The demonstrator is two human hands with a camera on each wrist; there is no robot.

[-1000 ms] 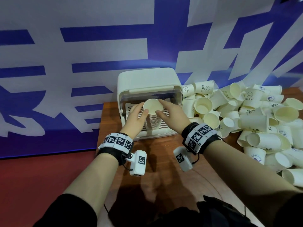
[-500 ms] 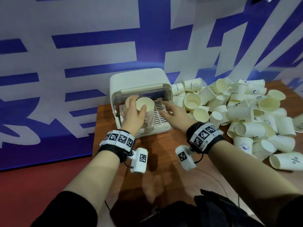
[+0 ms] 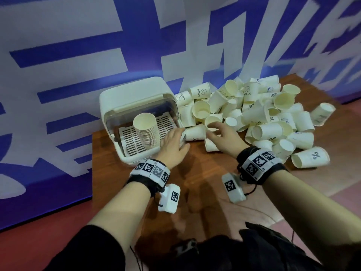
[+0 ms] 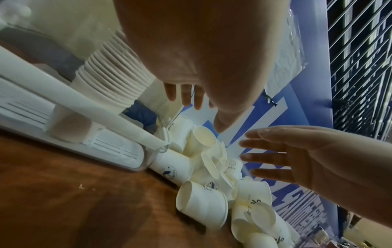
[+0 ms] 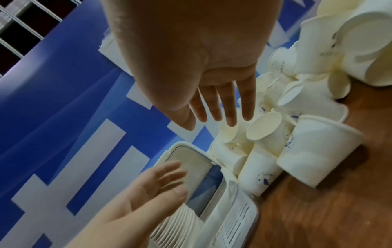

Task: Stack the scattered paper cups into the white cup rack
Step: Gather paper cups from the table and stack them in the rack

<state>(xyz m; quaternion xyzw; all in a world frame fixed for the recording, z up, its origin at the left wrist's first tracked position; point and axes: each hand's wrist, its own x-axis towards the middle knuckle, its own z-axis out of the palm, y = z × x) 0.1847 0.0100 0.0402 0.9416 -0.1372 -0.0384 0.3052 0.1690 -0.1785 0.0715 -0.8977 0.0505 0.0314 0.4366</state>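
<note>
Matt paper cups (image 3: 261, 118); smooth white plastic rack (image 3: 125, 98), clear glossy lid (image 3: 168, 106); brown wood-grain table (image 3: 199, 178).

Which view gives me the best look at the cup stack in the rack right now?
The head view: the nested cup stack shows whole, open mouth up, standing on the rack's slotted tray. The left wrist view shows its ribbed rims from the side, its top hidden by the left hand. The right wrist view catches only some rims.

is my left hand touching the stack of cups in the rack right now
Apart. The left wrist view shows the left hand with straight fingers beyond the stack of cups, a gap between them.
</note>
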